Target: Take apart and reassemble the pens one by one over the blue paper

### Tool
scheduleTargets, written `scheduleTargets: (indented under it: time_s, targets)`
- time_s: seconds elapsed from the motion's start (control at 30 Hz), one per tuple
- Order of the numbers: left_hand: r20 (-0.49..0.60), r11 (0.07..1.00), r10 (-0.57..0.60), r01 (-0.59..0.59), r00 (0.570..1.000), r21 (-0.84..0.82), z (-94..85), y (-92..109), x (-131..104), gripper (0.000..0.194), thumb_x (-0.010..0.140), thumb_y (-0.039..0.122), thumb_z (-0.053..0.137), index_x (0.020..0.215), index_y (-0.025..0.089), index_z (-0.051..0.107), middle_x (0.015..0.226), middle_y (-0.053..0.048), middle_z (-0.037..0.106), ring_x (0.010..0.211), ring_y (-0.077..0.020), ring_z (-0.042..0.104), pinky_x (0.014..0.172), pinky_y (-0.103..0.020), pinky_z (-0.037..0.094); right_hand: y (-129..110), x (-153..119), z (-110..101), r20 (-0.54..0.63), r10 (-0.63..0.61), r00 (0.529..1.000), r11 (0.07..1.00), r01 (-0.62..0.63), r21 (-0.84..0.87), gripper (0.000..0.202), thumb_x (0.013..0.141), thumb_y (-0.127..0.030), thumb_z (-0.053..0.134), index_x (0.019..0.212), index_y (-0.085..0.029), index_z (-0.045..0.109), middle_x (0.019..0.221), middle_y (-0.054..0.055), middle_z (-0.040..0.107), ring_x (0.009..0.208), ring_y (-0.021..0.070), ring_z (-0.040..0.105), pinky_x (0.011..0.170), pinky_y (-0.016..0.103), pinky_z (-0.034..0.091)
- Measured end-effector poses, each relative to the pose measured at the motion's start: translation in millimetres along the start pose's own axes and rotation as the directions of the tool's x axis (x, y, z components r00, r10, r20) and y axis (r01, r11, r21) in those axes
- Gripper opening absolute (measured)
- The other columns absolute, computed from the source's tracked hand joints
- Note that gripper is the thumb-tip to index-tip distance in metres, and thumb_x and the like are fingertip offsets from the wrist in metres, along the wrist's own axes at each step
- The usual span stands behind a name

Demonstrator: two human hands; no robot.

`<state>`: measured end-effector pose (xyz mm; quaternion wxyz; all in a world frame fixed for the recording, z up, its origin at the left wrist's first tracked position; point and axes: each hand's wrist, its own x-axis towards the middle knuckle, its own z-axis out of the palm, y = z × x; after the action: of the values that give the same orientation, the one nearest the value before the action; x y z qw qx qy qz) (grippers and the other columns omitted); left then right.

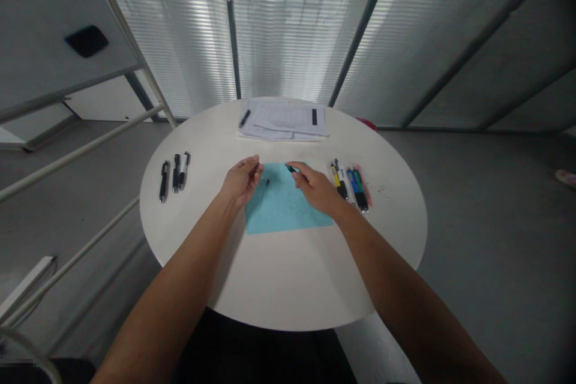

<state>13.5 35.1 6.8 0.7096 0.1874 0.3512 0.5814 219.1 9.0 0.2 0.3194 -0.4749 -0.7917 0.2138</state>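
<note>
A light blue sheet point(288, 207) lies on the round white table point(292, 276). Over its upper left corner, my left hand point(243, 180) is closed in a pinch; whatever sits between the fingertips is too small to name. My right hand point(315, 187), above the sheet's right part, grips a short dark pen part point(291, 168) between thumb and fingers. A small dark piece point(267, 182) rests on the sheet between the hands.
Several pens and markers point(360, 189) lie right of the sheet. Black pens point(176, 173) and a white-and-black pen point(184, 170) lie at the left. Behind the sheet, stacked papers point(285, 120) carry a dark pen point(244, 118). A metal rail point(81, 149) stands left of the table.
</note>
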Motion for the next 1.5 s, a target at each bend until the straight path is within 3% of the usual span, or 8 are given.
scheduleTargets:
  time_s: [0.17, 0.27, 0.43, 0.63, 1.3, 1.5]
  targets:
    - [-0.02, 1.0, 0.009, -0.009, 1.0, -0.01, -1.8, -3, 4, 0.011, 0.083, 0.012, 0.063, 0.075, 0.013, 0.055, 0.061, 0.0, 0.059, 0.062, -0.008, 0.065, 0.053, -0.011, 0.052, 1, 1, 0, -0.016, -0.04, 0.999, 0.999, 0.041, 0.018, 0.036, 0.096, -0.034, 0.038, 0.125, -0.022, 0.056, 0.107, 0.008, 0.066, 0.094, 0.0193, 0.061, 0.084, 0.034, 0.045]
    - [-0.013, 0.999, 0.028, -0.028, 1.0, 0.025, -1.4, -4, 3, 0.011, 0.08, 0.011, 0.067, 0.076, 0.013, 0.057, 0.062, 0.0, 0.059, 0.061, -0.0087, 0.065, 0.053, -0.013, 0.051, 1, 2, 1, -0.016, -0.072, 0.997, 0.997, 0.072, 0.021, 0.034, 0.095, -0.033, 0.039, 0.122, -0.024, 0.058, 0.116, 0.008, 0.064, 0.103, 0.0199, 0.059, 0.091, 0.036, 0.043]
    - [0.041, 0.988, 0.066, -0.071, 0.997, 0.139, 0.1, -8, 1, 0.014, 0.075, 0.008, 0.071, 0.08, 0.012, 0.059, 0.065, -0.002, 0.062, 0.058, -0.0084, 0.062, 0.051, -0.015, 0.048, 2, 2, 1, -0.033, -0.101, 0.994, 0.994, 0.102, 0.035, 0.033, 0.095, -0.032, 0.039, 0.121, -0.025, 0.059, 0.118, 0.007, 0.064, 0.11, 0.0196, 0.057, 0.097, 0.038, 0.041]
    - [0.131, 0.983, 0.063, -0.084, 0.989, 0.165, 2.6, -11, -4, 0.022, 0.07, 0.005, 0.073, 0.085, 0.011, 0.059, 0.07, -0.003, 0.064, 0.064, -0.0114, 0.065, 0.062, -0.021, 0.052, 1, 2, 1, -0.021, -0.13, 0.991, 0.989, 0.131, 0.063, 0.034, 0.096, -0.033, 0.039, 0.122, -0.024, 0.058, 0.12, 0.007, 0.063, 0.112, 0.0186, 0.057, 0.1, 0.037, 0.04]
    - [0.302, 0.971, -0.054, -0.021, 0.952, 0.24, 5.5, -17, -13, 0.022, 0.07, 0.012, 0.076, 0.086, 0.012, 0.062, 0.074, -0.005, 0.067, 0.069, -0.0143, 0.068, 0.067, -0.026, 0.055, -17, 2, -1, 0.022, -0.107, 0.994, 0.993, 0.105, 0.059, 0.026, 0.093, -0.039, 0.045, 0.1, -0.024, 0.065, 0.097, 0.002, 0.069, 0.086, 0.0158, 0.061, 0.081, 0.028, 0.044]
    - [0.291, 0.965, -0.06, -0.019, 0.955, 0.263, 8.3, -20, -16, 0.023, 0.067, 0.015, 0.078, 0.083, 0.011, 0.062, 0.072, -0.004, 0.066, 0.064, -0.0122, 0.065, 0.063, -0.024, 0.053, -15, 1, 4, -0.047, -0.099, 0.994, 0.994, 0.1, 0.034, 0.023, 0.09, -0.038, 0.051, 0.097, -0.023, 0.067, 0.089, 0.0, 0.07, 0.071, 0.013, 0.059, 0.07, 0.025, 0.044]
